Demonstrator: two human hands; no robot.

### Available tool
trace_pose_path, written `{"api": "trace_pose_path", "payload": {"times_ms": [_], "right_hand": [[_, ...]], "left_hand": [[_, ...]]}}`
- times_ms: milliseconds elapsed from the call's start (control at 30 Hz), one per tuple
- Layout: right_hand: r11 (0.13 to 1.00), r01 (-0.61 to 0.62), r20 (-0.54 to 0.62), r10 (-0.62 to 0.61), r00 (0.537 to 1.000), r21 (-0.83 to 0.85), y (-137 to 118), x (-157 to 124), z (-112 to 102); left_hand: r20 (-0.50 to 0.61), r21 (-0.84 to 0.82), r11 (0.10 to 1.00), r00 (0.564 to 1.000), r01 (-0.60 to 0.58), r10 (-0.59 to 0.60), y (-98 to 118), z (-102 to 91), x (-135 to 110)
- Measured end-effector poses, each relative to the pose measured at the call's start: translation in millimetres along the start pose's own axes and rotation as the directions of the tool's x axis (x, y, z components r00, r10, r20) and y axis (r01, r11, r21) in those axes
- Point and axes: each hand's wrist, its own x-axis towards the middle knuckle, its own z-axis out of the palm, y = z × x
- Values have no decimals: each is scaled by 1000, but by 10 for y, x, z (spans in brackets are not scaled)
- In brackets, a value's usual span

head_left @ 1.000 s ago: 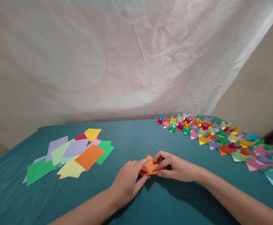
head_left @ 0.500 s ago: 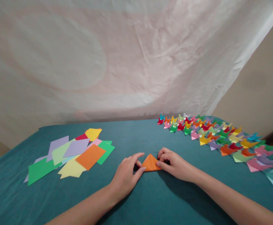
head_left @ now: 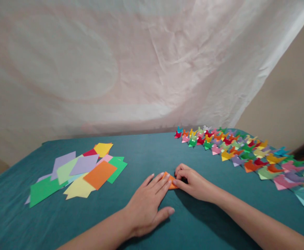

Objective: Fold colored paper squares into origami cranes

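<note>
A piece of orange paper [head_left: 172,183], folded to a triangle, lies on the table in front of me. Over its left half my left hand [head_left: 149,205] rests flat, fingers stretched out and thumb held apart, hiding that side of the paper. My right hand [head_left: 190,180] pinches the paper's right corner between thumb and curled fingers.
Loose coloured paper sheets [head_left: 99,174] overlap in a pile at the left. Rows of small folded paper figures [head_left: 251,166] in many colours stand along the right. A green-blue cloth [head_left: 146,149] covers the table, and a pale draped sheet [head_left: 141,69] hangs behind it.
My left hand has gone from holding the paper's left corner to lying flat across its left half, fingers extended. The right hand keeps its pinch in nearly the same place.
</note>
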Motion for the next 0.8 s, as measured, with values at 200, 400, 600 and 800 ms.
{"api": "trace_pose_path", "payload": {"times_ms": [200,400,600,800], "right_hand": [[1000,-8,-43,7,999,-14,8,-7,27],[999,-17,-71,14,997,-33,21,-2,51],[995,-65,-101,57,993,-78,0,14,93],[991,-77,-111,65,992,-107,-25,21,95]], "left_hand": [[13,-21,1000,1000,5,-5,-3,-1,2],[10,-24,1000,1000,17,-17,4,3,-3],[26,-21,999,999,28,-28,-9,4,5],[17,-19,999,999,29,-29,-9,8,3]]}}
